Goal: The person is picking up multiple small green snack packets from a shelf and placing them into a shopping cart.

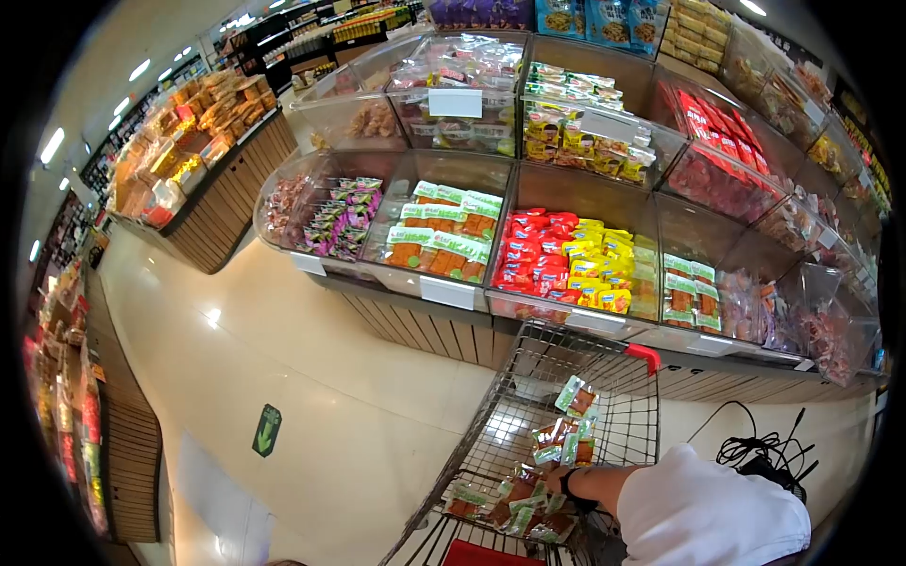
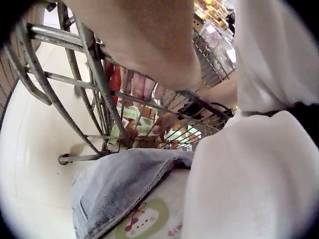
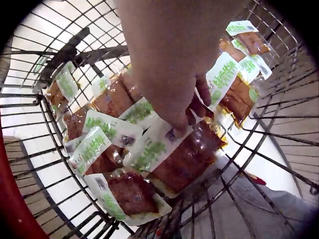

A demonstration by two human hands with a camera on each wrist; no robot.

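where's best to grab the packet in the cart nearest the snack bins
Probably by the white-and-green label end of that packet, pinched from above. It lies with its label showing upward, apart from the main heap, and the cart's wire walls rise around it while the top is open.

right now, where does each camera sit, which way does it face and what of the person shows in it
Head: worn on the head, facing forward and down at bins and cart; right arm and white sleeve show.
Left wrist: on that wrist, facing the cart's bars; close-up bare skin, denim and white cloth show.
Right wrist: on that wrist, facing down into the cart; the right hand shows at the packs.
Shared: head and right wrist both show packs inside the cart.
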